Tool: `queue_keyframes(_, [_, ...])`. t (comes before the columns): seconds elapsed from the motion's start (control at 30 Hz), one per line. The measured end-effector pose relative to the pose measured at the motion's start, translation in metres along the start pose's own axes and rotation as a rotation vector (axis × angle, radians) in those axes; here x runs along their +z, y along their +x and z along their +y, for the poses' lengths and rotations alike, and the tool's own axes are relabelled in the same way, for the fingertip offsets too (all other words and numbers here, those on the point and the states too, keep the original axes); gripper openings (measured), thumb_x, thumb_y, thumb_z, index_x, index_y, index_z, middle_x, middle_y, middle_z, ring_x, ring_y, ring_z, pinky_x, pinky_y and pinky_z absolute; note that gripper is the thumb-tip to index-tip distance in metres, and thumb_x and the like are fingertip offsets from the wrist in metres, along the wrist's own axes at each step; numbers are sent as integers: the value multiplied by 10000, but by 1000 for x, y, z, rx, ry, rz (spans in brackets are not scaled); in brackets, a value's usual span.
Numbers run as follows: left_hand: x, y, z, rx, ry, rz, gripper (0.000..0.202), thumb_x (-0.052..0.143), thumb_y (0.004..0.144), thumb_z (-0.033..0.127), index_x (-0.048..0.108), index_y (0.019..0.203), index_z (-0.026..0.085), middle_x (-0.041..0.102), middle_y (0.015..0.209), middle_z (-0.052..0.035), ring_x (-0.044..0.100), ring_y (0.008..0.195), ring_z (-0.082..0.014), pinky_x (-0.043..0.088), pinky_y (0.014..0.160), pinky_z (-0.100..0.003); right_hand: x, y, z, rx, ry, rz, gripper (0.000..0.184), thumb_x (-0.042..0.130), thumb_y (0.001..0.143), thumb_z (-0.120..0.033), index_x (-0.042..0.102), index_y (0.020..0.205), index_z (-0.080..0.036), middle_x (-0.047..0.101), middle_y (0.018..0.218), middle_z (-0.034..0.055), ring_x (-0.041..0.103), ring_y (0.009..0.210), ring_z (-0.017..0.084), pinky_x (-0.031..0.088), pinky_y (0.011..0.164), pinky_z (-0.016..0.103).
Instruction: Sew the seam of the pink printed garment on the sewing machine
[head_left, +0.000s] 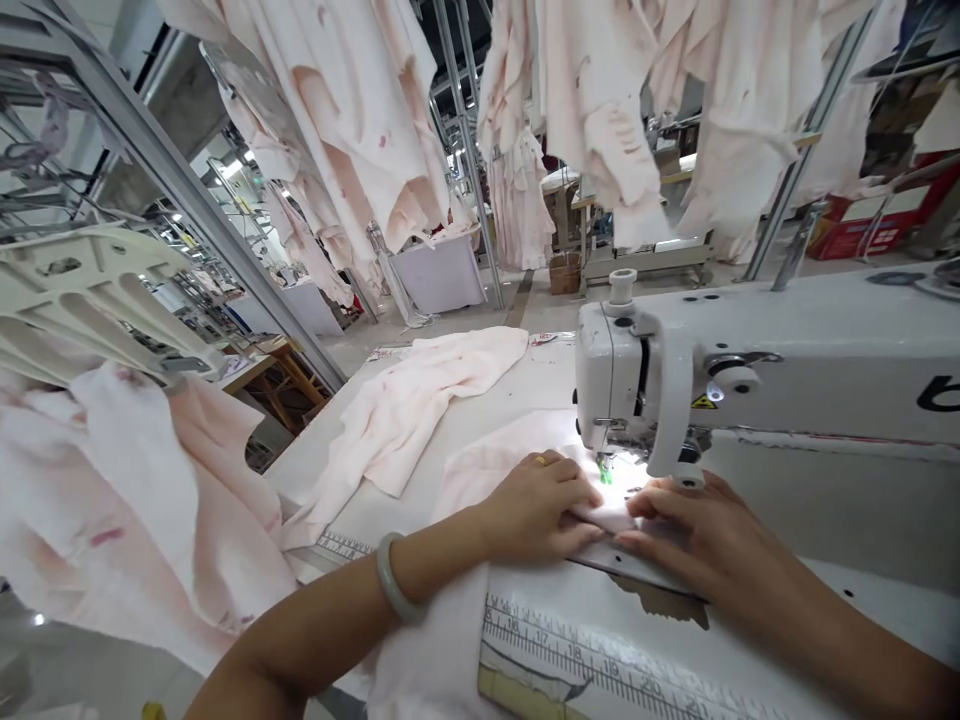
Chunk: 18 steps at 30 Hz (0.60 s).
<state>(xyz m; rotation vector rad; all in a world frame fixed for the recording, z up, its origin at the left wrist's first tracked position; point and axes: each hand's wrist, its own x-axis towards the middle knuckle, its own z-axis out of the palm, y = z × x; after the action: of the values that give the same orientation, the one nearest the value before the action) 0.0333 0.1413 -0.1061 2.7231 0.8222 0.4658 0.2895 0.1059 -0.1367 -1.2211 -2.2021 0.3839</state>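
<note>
A pale pink fabric piece [480, 470] lies on the sewing table and runs under the lit needle area of a white sewing machine [622, 370]. My left hand [544, 505] is closed on this fabric just left of the presser foot [604, 470], thumb and fingers pinching its edge. From the right, my right hand [682, 525] pinches the same edge close to the needle, its thumb toward the front. Part of the fabric drops over the table's front beneath my left forearm. Glare hides the exact stitch point.
Another pink fabric piece [427, 400] lies farther back on the table. A printed ruler strip [585, 655] runs along the front edge. At left, a cream hanger clamp [97, 290] holds pink fabric [135, 500]. More pink pieces [345, 110] hang overhead beyond the machine.
</note>
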Motion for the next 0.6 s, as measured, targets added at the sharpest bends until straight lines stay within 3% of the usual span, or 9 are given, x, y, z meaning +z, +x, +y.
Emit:
queue_keyframes(0.1, [6,7,3,-27,81,31,339,819,946,501,740,1073,197,770,1109,-77,702,1116,-269,508,1102,-438,4,-1,-5,64,53,32,664,442,1067,-826,731,818,-283,729,800,41,719,822,307,555,859,512])
queue_keyframes(0.2, [13,7,2,-20,143,117,172,746,1007,365,745,1038,196,773,1050,-56,714,1059,-232,512,1066,-404,3,-1,-7,36,101,79,635,450,1076,-818,721,844,-291,747,818,4,735,783,281,480,1063,584])
queue_keyframes(0.27, [16,4,1,11,191,153,91,692,1022,265,755,1019,200,771,1014,-45,714,1022,-217,523,1010,-378,0,0,-7,-42,88,118,586,465,1104,-764,690,844,-288,741,789,-28,723,696,244,448,1098,576])
queue_keyframes(0.37, [16,1,-2,52,230,168,146,653,1044,249,769,973,196,758,946,-41,713,947,-206,532,949,-362,-2,4,-8,-206,-33,215,449,472,1152,-654,675,999,-283,757,805,-62,711,617,207,474,1009,508])
queue_keyframes(0.47, [13,1,-3,52,192,166,177,635,1080,279,783,1029,195,766,937,-39,722,935,-196,535,964,-354,-3,6,-8,-324,-126,259,350,462,1187,-570,650,1119,-282,781,866,-75,748,679,194,446,965,454])
queue_keyframes(0.6, [11,3,-3,75,83,177,260,672,1097,419,784,1068,187,786,930,-32,737,918,-176,536,982,-334,-4,6,-7,-469,-256,288,320,370,1232,-357,638,1084,-264,790,945,-50,759,764,169,397,990,415])
